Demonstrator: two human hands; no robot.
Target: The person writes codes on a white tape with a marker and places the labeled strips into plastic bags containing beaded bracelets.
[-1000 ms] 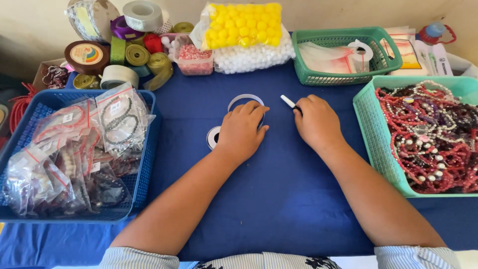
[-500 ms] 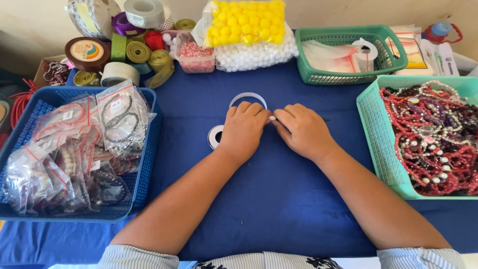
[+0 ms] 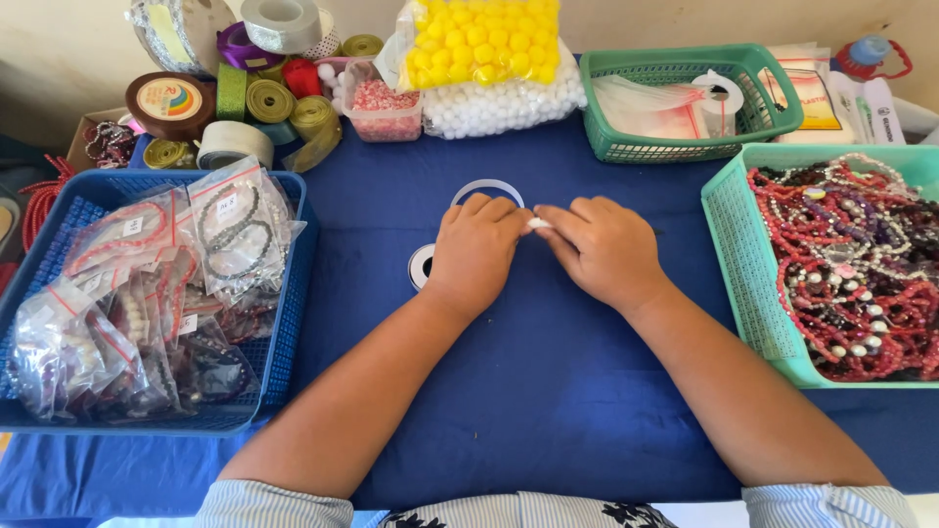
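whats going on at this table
A person's left hand and right hand meet over a blue tablecloth, pinching a small white piece between the fingertips. A thin white ring lies just beyond them. A blue basket of bagged bracelets sits left, a teal basket of bead strands right.

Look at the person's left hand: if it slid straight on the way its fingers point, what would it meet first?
The left hand points away, up the blue cloth. It would probably meet the thin white ring at its fingertips first; the bag of white balls lies beyond.
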